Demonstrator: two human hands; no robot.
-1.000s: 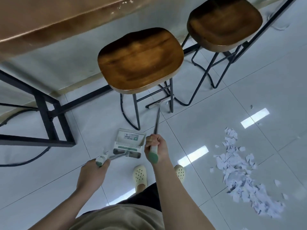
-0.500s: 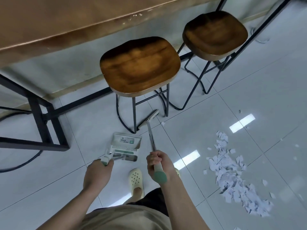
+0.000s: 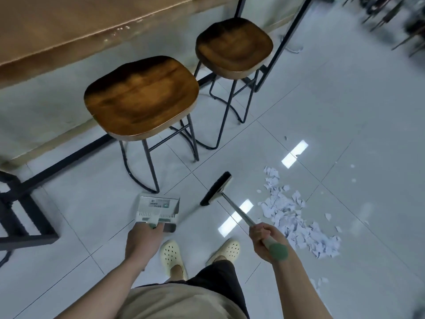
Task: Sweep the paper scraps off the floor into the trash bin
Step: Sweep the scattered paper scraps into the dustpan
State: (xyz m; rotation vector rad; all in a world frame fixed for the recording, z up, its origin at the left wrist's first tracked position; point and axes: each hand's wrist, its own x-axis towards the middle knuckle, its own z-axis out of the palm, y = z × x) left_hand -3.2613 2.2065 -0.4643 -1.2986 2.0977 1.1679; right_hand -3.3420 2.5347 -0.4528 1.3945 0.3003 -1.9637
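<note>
Broom (image 3: 218, 189), right hand (image 3: 264, 238) clenched round its handle; dustpan (image 3: 158, 210), left hand (image 3: 142, 240) gripping its handle: draw paper scraps (image 3: 292, 212) panward in short, low strokes.

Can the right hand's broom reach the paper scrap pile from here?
Probably yes. The right hand grips the broom, whose head sits just left of the paper scraps, with only bare floor between. The stools stand off to the left.

Even, cool indoor light, bright ceiling-lamp glare on glossy floor tiles (image 3: 345, 111), blurred top-right corner, wide-angle edge bending
</note>
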